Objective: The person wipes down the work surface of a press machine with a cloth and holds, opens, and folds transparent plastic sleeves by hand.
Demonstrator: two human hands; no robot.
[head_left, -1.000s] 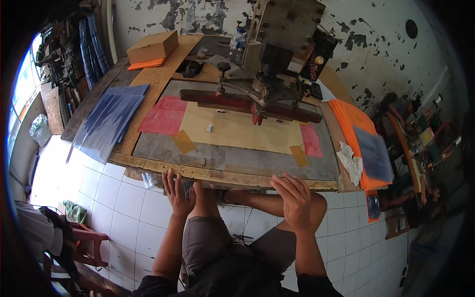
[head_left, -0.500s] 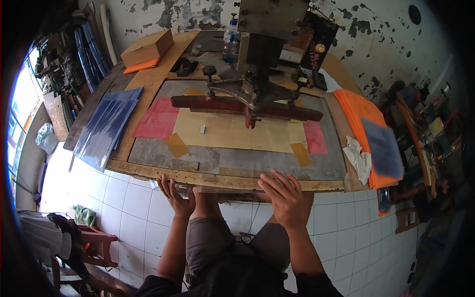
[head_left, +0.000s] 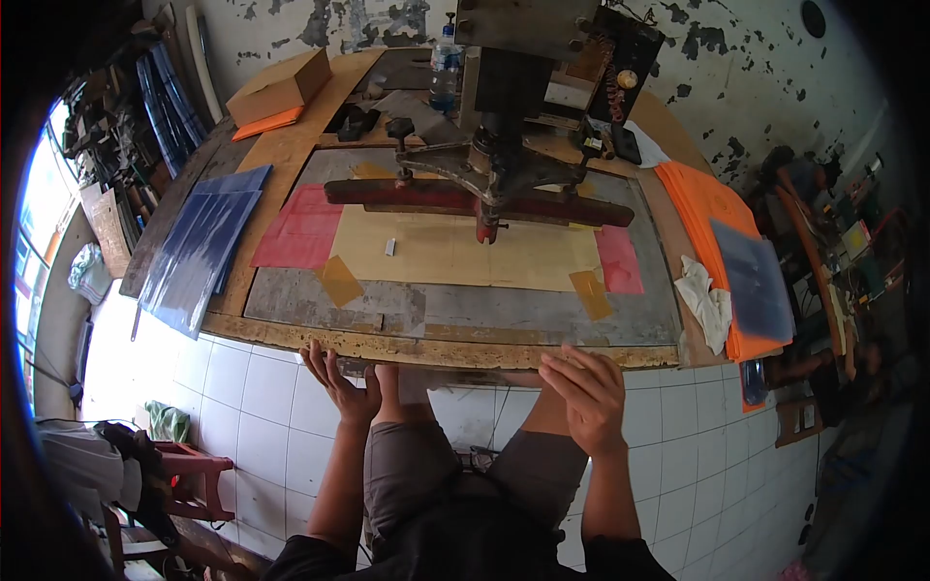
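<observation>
My left hand (head_left: pixel 341 384) is at the table's front edge, left of centre, palm turned inward and fingers spread upward. My right hand (head_left: pixel 587 397) is farther right along the same edge, its fingers stretched out and lying close together, the thumb mostly hidden. A faint hazy sheen shows between the hands; I cannot tell whether it is a clear sheet. Beyond them lies a cream sheet (head_left: pixel 446 254) on the grey metal plate (head_left: pixel 455 315), flanked by pink pieces (head_left: pixel 300 228) and brown tape (head_left: pixel 591 294). A small white piece (head_left: pixel 390 247) rests on the cream sheet.
Over the plate hangs a press head with a dark red bar (head_left: pixel 552 210). Clear bluish plastic sheets (head_left: pixel 199 252) lie at left. Orange material (head_left: pixel 712 213), another clear sheet (head_left: pixel 751 276) and a white cloth (head_left: pixel 702 305) are at right. A cardboard box (head_left: pixel 281 87) and bottle (head_left: pixel 445 73) stand behind.
My right hand has moved right and slightly down, farther from the left one. My left hand has hardly moved. The view has shifted slightly.
</observation>
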